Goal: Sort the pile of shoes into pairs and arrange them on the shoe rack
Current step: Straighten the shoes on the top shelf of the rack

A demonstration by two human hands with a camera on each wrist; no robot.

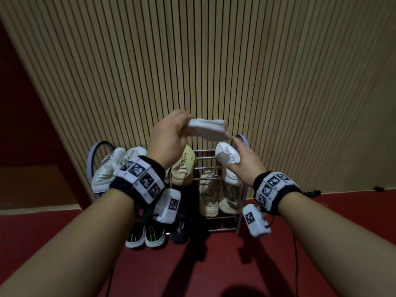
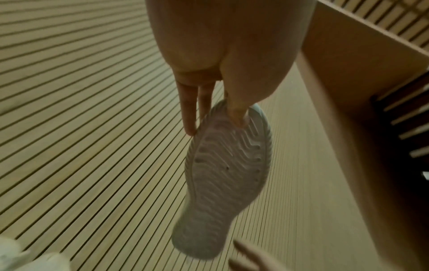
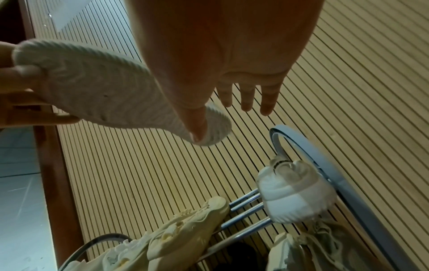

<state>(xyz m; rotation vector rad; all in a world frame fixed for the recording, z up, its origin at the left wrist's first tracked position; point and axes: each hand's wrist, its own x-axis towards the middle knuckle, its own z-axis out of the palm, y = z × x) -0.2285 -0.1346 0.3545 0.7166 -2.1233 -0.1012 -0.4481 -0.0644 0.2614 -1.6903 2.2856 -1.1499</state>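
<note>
My left hand (image 1: 182, 127) holds a white shoe (image 1: 209, 129) in the air above the shoe rack (image 1: 205, 159), gripping its heel end. In the left wrist view its ribbed sole (image 2: 227, 176) faces the camera, with the thumb on it. My right hand (image 1: 237, 155) is open, fingers straight. In the right wrist view its thumb touches the toe end of that shoe (image 3: 104, 91). Below it a matching white shoe (image 1: 227, 166) (image 3: 294, 194) stands on the right end of the rack's top shelf.
A cream shoe (image 1: 184, 168) and white sneakers (image 1: 111, 166) fill the top shelf's left side. A beige pair (image 1: 218, 198) sits on a lower shelf. Black shoes with green stripes (image 1: 145, 234) stand by the rack's foot on the red floor. A slatted wooden wall stands behind the rack.
</note>
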